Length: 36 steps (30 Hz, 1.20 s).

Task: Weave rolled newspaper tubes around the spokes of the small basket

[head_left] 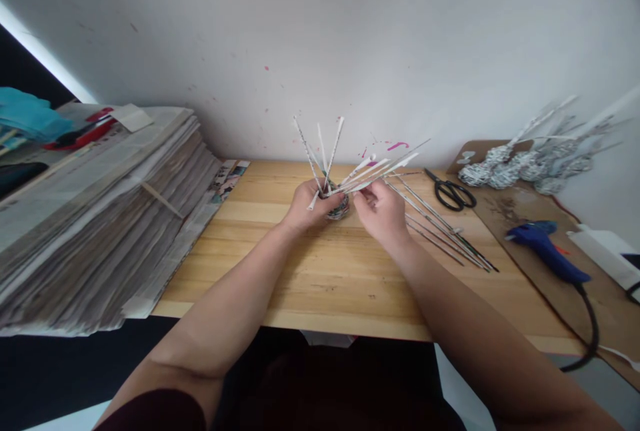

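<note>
A small woven piece of rolled newspaper [339, 208] stands over the middle of the wooden table, with several paper tubes fanning up and out from it. My left hand [311, 206] is closed around its left side, thumb across the top. On the right, my right hand [381, 210] pinches a paper tube [364, 184] that runs out from the weave toward the upper right. The fingertips of that hand partly hide the pinched spot. Several loose paper tubes [440, 224] lie on the table just right of my right hand.
Black-handled scissors [450, 195] lie at the back right. Beyond them, several woven paper pieces [500, 168] rest on a brown board [530, 238], with a blue glue gun [550, 251] and its cord nearer. A tall newspaper stack [100, 218] bounds the left; a wall [320, 51] stands behind.
</note>
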Available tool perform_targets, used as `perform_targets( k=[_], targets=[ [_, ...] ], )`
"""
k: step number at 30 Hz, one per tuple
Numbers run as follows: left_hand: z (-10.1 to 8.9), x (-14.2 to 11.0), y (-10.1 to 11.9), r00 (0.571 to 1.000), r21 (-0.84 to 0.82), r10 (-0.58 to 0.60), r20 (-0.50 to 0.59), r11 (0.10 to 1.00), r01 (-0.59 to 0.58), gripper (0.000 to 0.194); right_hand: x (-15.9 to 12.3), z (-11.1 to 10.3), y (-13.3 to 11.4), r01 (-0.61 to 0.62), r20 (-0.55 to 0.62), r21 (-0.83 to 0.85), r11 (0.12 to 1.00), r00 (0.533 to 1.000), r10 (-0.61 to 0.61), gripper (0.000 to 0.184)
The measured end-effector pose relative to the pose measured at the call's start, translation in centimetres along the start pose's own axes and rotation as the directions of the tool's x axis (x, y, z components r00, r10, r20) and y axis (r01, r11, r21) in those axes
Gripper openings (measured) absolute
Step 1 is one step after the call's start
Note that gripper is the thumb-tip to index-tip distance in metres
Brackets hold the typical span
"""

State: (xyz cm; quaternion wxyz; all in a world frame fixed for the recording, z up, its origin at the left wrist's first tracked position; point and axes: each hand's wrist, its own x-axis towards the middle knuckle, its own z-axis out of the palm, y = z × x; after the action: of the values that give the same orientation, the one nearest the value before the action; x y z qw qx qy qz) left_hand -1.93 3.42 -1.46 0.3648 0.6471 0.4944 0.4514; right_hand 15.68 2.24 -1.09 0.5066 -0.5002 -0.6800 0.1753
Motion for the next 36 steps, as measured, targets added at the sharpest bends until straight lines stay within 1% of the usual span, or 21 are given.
perform_targets(
  k=[2,6,8,10,14,19,21,23,24,29,31,33,34,36],
  targets=[
    [0.0,0.0,0.0,1.000,0.012,0.002,-0.008,1.000,-0.002,0.030,0.0,-0.2,-0.1,0.027,0.000,-0.055,0.998,1.000,-0.027,0.006],
    [-0.1,0.0,0.0,1.000,0.088,-0.006,-0.022,0.996,0.008,0.029,0.0,-0.5,-0.3,0.100,0.000,-0.120,0.988,0.995,-0.101,0.014],
    [-0.1,0.1,-0.1,1.000,0.130,0.000,-0.014,0.992,0.002,0.029,0.1,-0.6,-0.3,0.136,0.012,-0.155,0.978,0.991,-0.136,0.015],
    [-0.1,0.1,-0.2,1.000,0.150,0.000,-0.010,0.989,0.002,0.028,0.2,-0.7,-0.1,0.132,0.024,-0.173,0.976,0.991,-0.129,0.012],
    [-0.1,0.0,-0.1,1.000,0.151,-0.018,-0.012,0.988,0.020,0.030,0.5,-0.7,0.5,0.102,0.050,-0.190,0.976,0.994,-0.094,0.012],
    [0.0,-0.2,0.6,1.000,0.120,-0.027,0.008,0.992,0.026,0.030,0.6,-0.7,0.7,0.210,0.167,-0.213,0.954,0.970,-0.176,0.022],
    [0.0,-0.2,0.7,1.000,0.118,-0.016,0.011,0.993,0.014,0.028,0.6,-0.7,0.6,0.237,0.162,-0.218,0.947,0.965,-0.204,0.029],
    [-0.1,-0.2,0.6,1.000,0.143,-0.005,0.003,0.990,0.004,0.029,0.7,-0.8,0.5,0.267,0.137,-0.202,0.942,0.960,-0.243,0.034],
    [-0.1,-0.1,0.5,1.000,0.160,0.000,0.001,0.987,0.000,0.030,0.7,-0.8,0.5,0.286,0.136,-0.185,0.940,0.955,-0.264,0.033],
    [-0.4,0.0,0.2,1.000,0.221,0.020,0.003,0.975,-0.020,0.033,0.8,-1.0,0.6,0.332,0.150,-0.140,0.933,0.938,-0.311,0.010],
    [-0.5,0.0,0.3,1.000,0.219,0.022,0.010,0.975,-0.023,0.035,0.9,-1.1,0.5,0.369,0.151,-0.123,0.921,0.924,-0.351,0.012],
    [-0.7,0.0,0.5,0.999,0.174,0.021,0.035,0.984,-0.027,0.033,0.9,-1.2,0.4,0.398,0.172,-0.079,0.914,0.908,-0.381,0.016],
    [-0.7,-0.1,0.6,0.998,0.149,0.021,0.055,0.988,-0.029,0.031,0.9,-1.2,0.3,0.391,0.187,-0.055,0.919,0.908,-0.376,0.017],
    [-0.9,-0.1,1.0,0.995,0.134,0.021,0.102,0.990,-0.035,0.026,0.8,-1.2,0.1,0.334,0.225,-0.021,0.942,0.920,-0.321,0.020]
  ],
)
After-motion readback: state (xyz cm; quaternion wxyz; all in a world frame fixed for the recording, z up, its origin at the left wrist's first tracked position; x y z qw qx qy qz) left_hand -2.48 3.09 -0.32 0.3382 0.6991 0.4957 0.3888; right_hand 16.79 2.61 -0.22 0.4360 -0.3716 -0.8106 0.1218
